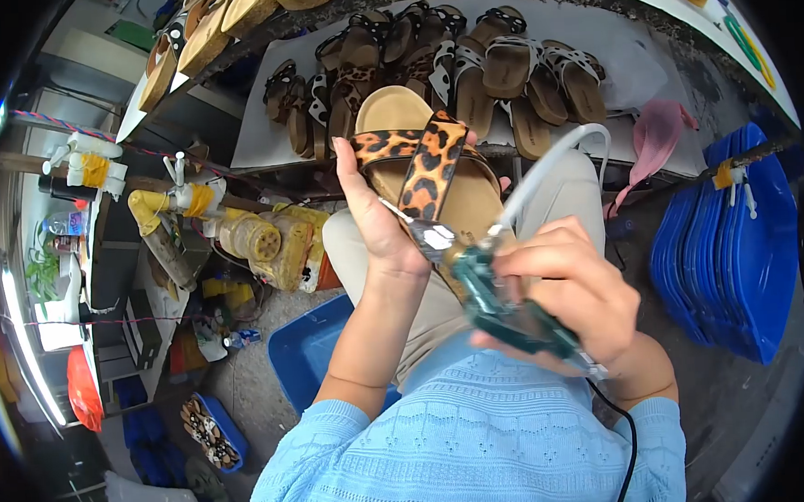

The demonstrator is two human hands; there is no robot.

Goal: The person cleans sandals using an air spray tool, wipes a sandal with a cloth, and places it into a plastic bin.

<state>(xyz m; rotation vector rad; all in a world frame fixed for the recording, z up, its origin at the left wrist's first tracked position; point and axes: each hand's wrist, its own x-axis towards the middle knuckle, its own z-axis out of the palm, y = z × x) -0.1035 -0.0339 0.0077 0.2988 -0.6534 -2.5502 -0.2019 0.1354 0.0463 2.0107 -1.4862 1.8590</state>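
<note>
A sandal (430,173) with leopard-print crossed straps and a tan footbed is held up in front of my lap. My left hand (384,220) grips it from the left and below, its thumb along the edge. Wrapped round a dark green hand tool (499,310) is my right hand (574,284), slightly blurred. The tool's metal tip is at the lower end of the straps; whether it touches them I cannot tell. A clear tube and a black cord run from the tool.
Rows of sandals (471,91) cover the shelf ahead. Stacked blue baskets (725,246) stand at the right, beside a pink cloth (656,141). A yellow machine (272,248) is at the left, with a blue bin (312,345) near my legs.
</note>
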